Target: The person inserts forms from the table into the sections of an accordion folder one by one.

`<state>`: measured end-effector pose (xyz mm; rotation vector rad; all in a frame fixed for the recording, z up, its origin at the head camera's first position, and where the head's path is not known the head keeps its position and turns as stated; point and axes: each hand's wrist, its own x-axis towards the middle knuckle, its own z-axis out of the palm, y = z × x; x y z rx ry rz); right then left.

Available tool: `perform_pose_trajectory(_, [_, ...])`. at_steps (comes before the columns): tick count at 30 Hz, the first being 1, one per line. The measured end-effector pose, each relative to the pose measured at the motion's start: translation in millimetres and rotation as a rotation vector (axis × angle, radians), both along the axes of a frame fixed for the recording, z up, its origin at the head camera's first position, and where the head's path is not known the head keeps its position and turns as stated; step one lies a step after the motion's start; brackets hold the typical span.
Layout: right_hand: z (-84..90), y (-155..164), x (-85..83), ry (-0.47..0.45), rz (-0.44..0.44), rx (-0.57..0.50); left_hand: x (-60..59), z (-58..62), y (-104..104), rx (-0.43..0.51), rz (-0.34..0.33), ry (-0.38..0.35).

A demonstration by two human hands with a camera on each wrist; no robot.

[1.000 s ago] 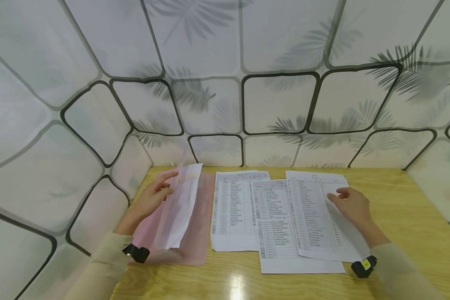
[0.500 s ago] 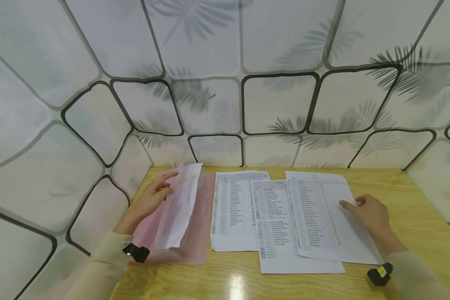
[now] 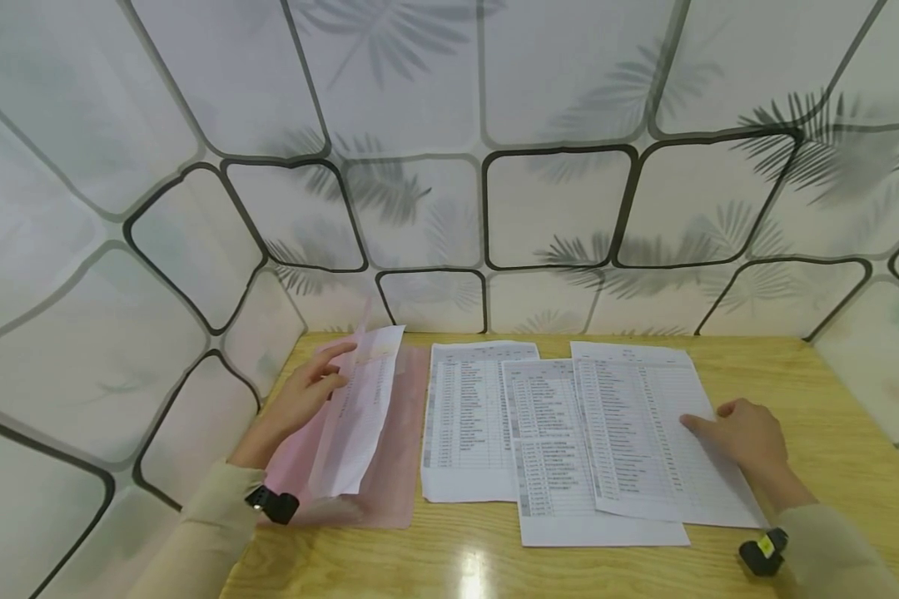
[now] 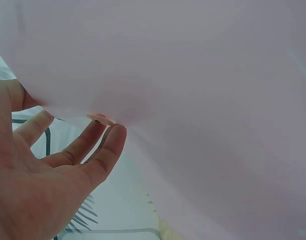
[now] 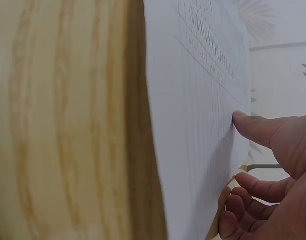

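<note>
My left hand (image 3: 300,401) holds up the translucent pink cover (image 4: 203,100) of a folder (image 3: 404,466) at the table's left; in the left wrist view its fingertips meet the cover's edge. A printed sheet (image 3: 374,399) stands tilted with that cover. On the right, my right hand (image 3: 745,437) holds the right edge of the top printed sheet (image 3: 633,433), thumb on its face and the other fingers curled by the edge. Beneath that sheet lies a second printed page (image 3: 547,457), partly covered. A third printed page (image 3: 468,416) is nearer the folder, slightly overlapped by the second.
A wooden table (image 3: 389,566) carries all the papers. Patterned walls (image 3: 427,216) enclose its back and sides. Black wrist cameras sit on the left wrist (image 3: 273,504) and the right wrist (image 3: 762,552).
My right hand has moved rightward and slightly down, to the top sheet's right edge. That sheet's right side now lies spread farther right. The left hand and pink cover have stayed put.
</note>
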<state>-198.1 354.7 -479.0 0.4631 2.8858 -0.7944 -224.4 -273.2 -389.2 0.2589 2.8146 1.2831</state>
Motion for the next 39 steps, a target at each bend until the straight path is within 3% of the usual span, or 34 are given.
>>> perform_pose_trajectory(15, [2.5,-6.6,-2.3,0.014,-0.007,0.022,-0.2,-0.5,-1.4,0.014,-0.001,-0.006])
perform_pose_trajectory(21, [4.7,-10.5,-0.2,0.067,-0.012,0.027,0.6,0.1,-0.9,0.003,0.007,-0.009])
perform_pose_trajectory(28, [4.8,-14.7,1.1,0.091,-0.021,-0.014,0.6,0.5,-0.2,0.002,0.008,-0.003])
perform_pose_trajectory(34, [1.4,-6.6,-4.3,0.046,-0.029,-0.051,-0.2,-0.5,-0.5,0.012,-0.004,0.001])
perform_pose_trajectory(39, [1.6,2.9,-5.9,0.054,0.017,-0.096,-0.8,-1.4,-0.3,0.038,-0.010,0.011])
